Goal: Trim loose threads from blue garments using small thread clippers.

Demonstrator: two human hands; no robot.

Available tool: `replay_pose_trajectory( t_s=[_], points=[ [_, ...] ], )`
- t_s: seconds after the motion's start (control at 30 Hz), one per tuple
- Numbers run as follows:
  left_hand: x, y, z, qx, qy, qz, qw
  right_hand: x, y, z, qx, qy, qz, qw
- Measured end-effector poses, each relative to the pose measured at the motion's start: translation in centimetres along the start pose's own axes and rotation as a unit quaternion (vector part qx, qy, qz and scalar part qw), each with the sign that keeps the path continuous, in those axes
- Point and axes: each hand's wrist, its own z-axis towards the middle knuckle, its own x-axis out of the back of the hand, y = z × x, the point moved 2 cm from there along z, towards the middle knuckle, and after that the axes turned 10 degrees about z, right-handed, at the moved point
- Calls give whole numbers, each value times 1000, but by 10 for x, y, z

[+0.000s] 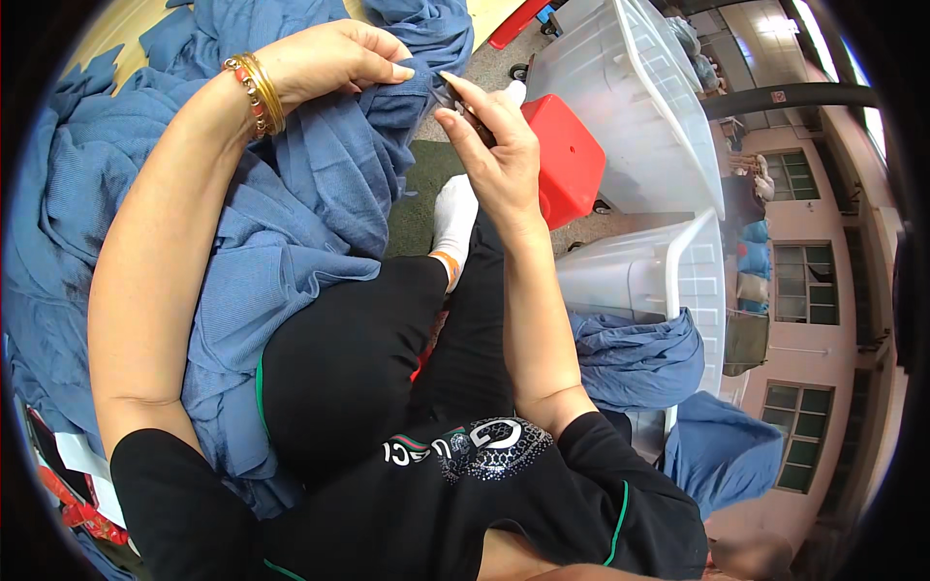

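Blue ribbed knit fabric (329, 160) lies heaped on my left side and across my thigh. At the top of the pile, my left hand (354, 63) pinches a fold of it between thumb and fingers. Just right of that fold, my right hand (499, 140) is closed around a small pointed metal tool (449, 92) that looks like thread snips. Its tip points toward the fabric, close to the pinched edge; I cannot tell whether it touches. My fingers hide most of the tool.
A red plastic stool or box (573, 160) stands beyond my right hand. Translucent wheeled bins (620, 92) line the right side. More blue fabric (635, 358) hangs over the nearer bin's edge. A pale wooden surface (116, 39) shows under the pile, and a dark green mat (426, 174) lies beneath my foot.
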Motion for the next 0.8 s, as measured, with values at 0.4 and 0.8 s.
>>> replay_pose_trajectory(
  t_s=[0.4, 0.8],
  points=[
    [-3, -2, 3, -25, -26, 11, 999, -6, 7, 4, 3, 5, 3, 1000],
    [-6, -4, 4, -21, -20, 17, 999, -4, 10, 0, 24, 27, -12, 999]
  ],
)
